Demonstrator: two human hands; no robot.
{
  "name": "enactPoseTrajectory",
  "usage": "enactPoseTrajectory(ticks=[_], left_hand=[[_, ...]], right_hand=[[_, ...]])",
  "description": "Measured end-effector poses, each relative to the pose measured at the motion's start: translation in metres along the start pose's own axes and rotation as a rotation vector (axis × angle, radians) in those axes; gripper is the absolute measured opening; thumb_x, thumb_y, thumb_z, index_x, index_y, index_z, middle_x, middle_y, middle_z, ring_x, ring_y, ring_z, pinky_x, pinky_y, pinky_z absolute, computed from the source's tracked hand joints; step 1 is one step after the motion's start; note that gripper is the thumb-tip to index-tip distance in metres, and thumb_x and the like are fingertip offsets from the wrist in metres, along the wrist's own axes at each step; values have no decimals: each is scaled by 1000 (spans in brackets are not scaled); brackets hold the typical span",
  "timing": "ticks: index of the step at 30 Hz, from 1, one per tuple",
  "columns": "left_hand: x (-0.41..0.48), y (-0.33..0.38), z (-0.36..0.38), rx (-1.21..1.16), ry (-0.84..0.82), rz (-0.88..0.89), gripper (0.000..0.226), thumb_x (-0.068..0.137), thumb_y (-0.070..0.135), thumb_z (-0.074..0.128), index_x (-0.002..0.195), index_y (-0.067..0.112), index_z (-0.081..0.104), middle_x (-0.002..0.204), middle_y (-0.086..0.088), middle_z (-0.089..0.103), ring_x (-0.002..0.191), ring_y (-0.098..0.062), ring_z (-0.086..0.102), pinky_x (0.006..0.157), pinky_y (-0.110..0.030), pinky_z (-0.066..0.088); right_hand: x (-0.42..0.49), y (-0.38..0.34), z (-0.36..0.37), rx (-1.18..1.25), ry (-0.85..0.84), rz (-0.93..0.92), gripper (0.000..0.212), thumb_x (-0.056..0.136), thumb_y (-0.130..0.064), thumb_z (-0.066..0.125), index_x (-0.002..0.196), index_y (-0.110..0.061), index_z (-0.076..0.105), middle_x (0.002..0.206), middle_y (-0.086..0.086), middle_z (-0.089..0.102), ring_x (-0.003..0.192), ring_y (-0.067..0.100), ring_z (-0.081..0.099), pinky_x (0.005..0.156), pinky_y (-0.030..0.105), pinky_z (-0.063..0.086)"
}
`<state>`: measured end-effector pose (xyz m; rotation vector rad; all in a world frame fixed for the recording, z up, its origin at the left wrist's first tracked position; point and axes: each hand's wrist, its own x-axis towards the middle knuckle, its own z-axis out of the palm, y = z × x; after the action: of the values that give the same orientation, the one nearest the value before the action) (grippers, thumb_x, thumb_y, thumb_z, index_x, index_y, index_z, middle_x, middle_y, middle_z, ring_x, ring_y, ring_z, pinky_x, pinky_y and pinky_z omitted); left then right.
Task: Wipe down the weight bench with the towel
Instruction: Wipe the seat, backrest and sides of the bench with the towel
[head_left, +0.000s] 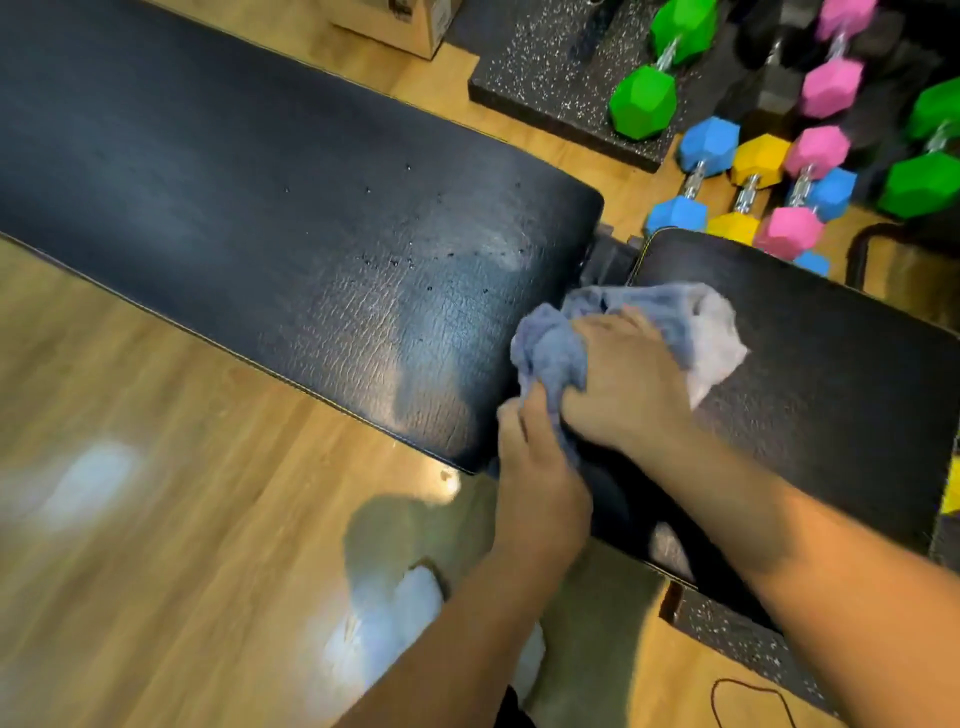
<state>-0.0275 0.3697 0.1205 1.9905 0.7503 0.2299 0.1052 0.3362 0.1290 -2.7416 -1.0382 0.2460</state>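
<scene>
The black weight bench has a long back pad (260, 208) running from upper left to centre and a shorter seat pad (831, 374) at the right, with a gap between them. Small water droplets dot the back pad near its right end. A crumpled blue-grey towel (701, 322) lies over the gap and the seat pad's left edge. My right hand (623, 384) presses flat on top of the towel. Lower down at the gap, my left hand (535, 467) pinches the towel's hanging end.
Coloured hex dumbbells (753, 171) in green, blue, yellow and pink lie on the floor and on a speckled black mat (545, 78) beyond the bench. A cardboard box (405, 26) sits at the top. Wooden floor (156, 493) spreads at lower left; a white shoe (395, 613) shows below.
</scene>
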Motion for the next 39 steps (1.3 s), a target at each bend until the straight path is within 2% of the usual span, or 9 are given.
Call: enactPoseTrajectory(ticks=[3,5,10,12,15,18,29,35,39], left_hand=[[-54,-23,-38,-101,73,-77,55,72,2,47,118,32,41,106,9,49,102,-5,51,86,-25,44],[-69,-31,-69,-54,115,-6,54,65,10,48,114,31,46,104,17,51,104,9,51,89,-14,44],[-19,4,-130,136,245,197,61,60,2,41,114,23,60,115,-5,53,101,-17,54,87,-25,44],[17,12,-135,174,235,252,58,62,1,41,116,12,61,121,-8,54,109,-20,52,95,-30,40],[49,-10,-121,236,31,147,64,75,7,39,138,16,45,145,-9,43,138,-28,34,117,-43,19],[66,-38,-114,407,-80,169,70,80,19,32,150,18,24,157,-9,24,148,-23,6,120,-39,-5],[225,-24,-109,637,-208,340,73,83,32,23,152,13,12,161,-8,11,148,-26,4,118,-45,-7],[319,-2,-97,722,-326,378,80,75,37,21,153,17,13,160,-7,15,147,-28,6,116,-49,-6],[320,-6,-97,721,-360,422,66,91,31,30,153,17,9,160,-8,11,148,-27,1,116,-49,-9]], right_hand=[[-69,-44,10,133,-57,-42,30,55,-34,55,81,-21,61,84,1,65,87,26,58,83,40,45],[-97,-59,9,256,-113,-120,41,58,-34,48,91,-16,65,85,2,67,86,28,61,83,39,42],[-62,-74,-29,628,189,76,63,64,-25,51,127,-29,46,119,4,62,113,28,56,100,45,44],[-34,-83,-27,652,209,177,70,69,-29,55,137,-25,39,137,7,51,130,28,42,109,44,34],[-19,-102,6,516,-29,282,86,79,-52,46,153,-21,16,161,6,11,147,33,7,119,51,14],[-11,-108,33,343,-66,304,93,88,-55,48,151,-26,-14,160,4,-19,146,35,-16,117,52,4],[127,-69,13,95,27,324,89,90,-50,49,153,-10,1,160,19,0,145,43,-2,118,52,-5],[198,-49,2,143,122,422,86,77,-58,35,147,-10,25,142,21,43,129,40,41,107,51,31],[193,-52,8,96,167,474,78,84,-60,38,149,-18,23,143,15,42,133,36,35,112,48,23]])
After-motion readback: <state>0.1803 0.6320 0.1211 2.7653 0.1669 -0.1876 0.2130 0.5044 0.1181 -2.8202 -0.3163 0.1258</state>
